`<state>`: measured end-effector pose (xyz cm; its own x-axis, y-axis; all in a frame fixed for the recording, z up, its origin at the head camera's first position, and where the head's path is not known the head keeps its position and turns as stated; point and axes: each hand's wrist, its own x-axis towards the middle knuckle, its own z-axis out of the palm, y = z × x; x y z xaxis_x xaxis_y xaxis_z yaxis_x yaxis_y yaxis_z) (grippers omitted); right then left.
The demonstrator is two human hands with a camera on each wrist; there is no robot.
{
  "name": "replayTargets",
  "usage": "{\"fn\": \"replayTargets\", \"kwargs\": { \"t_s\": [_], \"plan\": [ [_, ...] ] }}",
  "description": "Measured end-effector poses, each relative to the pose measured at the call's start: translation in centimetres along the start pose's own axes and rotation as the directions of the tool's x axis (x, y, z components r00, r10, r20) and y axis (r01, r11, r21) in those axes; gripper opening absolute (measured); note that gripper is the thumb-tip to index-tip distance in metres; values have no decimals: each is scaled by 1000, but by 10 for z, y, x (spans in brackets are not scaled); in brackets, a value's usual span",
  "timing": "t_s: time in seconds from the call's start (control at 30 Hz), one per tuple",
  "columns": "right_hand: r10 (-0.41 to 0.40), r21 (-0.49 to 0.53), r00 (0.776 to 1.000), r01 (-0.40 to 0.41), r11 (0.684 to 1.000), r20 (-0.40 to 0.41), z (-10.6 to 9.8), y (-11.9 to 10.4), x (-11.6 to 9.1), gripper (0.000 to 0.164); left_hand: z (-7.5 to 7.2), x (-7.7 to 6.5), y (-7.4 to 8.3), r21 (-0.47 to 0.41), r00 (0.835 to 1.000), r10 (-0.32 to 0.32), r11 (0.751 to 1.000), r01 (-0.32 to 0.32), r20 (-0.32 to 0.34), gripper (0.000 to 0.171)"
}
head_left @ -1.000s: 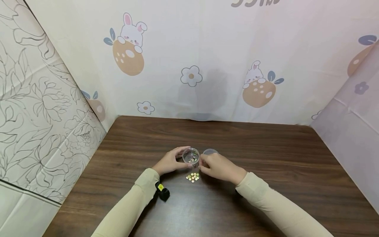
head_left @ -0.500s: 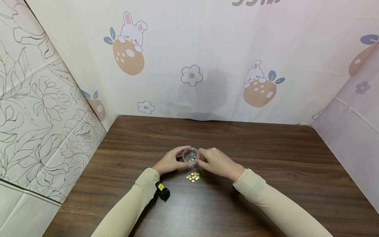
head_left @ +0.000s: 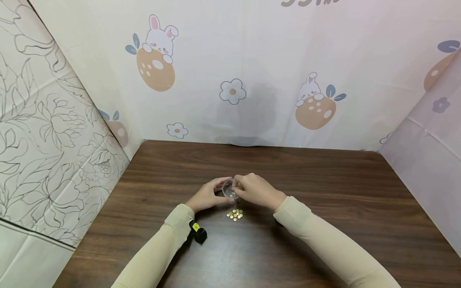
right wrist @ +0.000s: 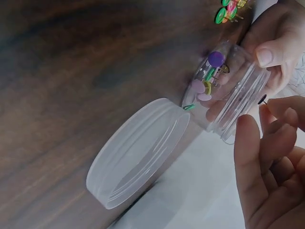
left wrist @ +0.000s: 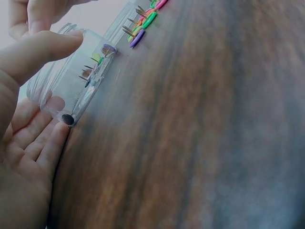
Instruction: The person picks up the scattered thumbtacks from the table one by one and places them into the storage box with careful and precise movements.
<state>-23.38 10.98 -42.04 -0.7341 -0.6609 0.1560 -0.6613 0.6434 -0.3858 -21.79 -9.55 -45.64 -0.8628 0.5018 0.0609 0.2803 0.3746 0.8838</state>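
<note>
Steady the jar (right wrist: pixel 226 98) between the side edges of the worktop (head_left: pixel 324 188), left hand (head_left: pixel 208 196) gripping it — right hand (head_left: pixel 256 190), pinching a black thumbtack (right wrist: pixel 262 99), should clear the rim (right wrist: pixel 252 98).

We wear long, plain, pale cream sleeves (head_left: pixel 333 242) with wide, wrinkled cuffs (head_left: pixel 179 218) above a bare left hand (head_left: pixel 207 197) and bare right hand (head_left: pixel 257 190), plus, beside the left cuff, a black device (head_left: pixel 200 236) bearing a yellow label (head_left: pixel 195 227).

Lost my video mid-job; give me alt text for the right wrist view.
The right hand pinches a dark thumbtack at the open mouth of a clear jar, which the left hand holds with colored tacks inside. A lid and more tacks lie on the wooden table.
</note>
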Motion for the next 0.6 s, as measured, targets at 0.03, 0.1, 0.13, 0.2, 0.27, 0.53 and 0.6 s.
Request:
{"fn": "replayTargets", "kwargs": {
  "t_s": [0.03,0.1,0.13,0.2,0.27,0.53,0.6],
  "plan": [
    [1,-6,1000,-1,1000,5,0,0,2,6,0,0,1,-3,1000,-6,1000,6,3,70],
    [4,-13,1000,-4,1000,19,0,1,5,6,0,1,0,-12,1000,-13,1000,14,4,70],
    [5,-18,1000,-4,1000,24,0,1,6,6,0,2,-1,-18,1000,-14,1000,14,3,69],
    [4,-28,999,-3,1000,32,0,2,8,6,2,5,-9,-18,1000,-12,1000,12,-7,69],
    [5,-37,999,-3,999,37,1,3,10,6,4,9,-17,-15,1000,-10,1000,10,-14,69],
    [29,-49,999,-28,998,27,0,3,13,10,5,14,-38,-2,1000,-28,1000,28,-8,74],
    [30,-42,999,-29,999,28,0,2,13,10,5,13,-38,-3,1000,-25,1000,25,-9,74]
  ]
}}
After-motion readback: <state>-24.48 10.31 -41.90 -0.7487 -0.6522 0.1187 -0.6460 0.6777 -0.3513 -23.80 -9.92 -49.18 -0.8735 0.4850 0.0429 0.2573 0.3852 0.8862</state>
